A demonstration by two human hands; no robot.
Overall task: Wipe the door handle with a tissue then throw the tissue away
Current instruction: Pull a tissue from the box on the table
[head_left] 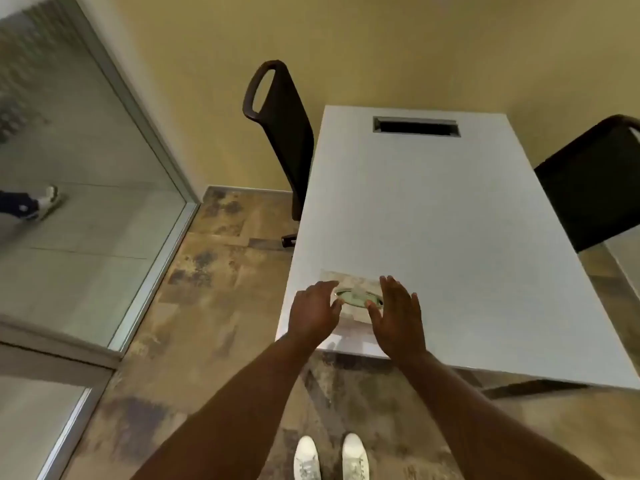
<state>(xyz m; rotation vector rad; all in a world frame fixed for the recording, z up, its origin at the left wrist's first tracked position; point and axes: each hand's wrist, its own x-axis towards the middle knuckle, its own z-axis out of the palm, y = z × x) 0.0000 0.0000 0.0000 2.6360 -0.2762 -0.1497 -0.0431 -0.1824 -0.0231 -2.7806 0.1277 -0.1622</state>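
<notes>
Open hands (356,313) flanking tissue box (353,282)

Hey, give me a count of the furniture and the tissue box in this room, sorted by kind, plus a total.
Black chairs: 2 (left chair, right chair)
White table: 1
Tissue box: 1
Total: 4

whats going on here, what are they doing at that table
A person stands at the near end of a white table, reaching both hands toward a tissue box lying there. The left hand and right hand flank its opening, fingers spread, holding nothing. No tissue has been pulled yet.
</notes>
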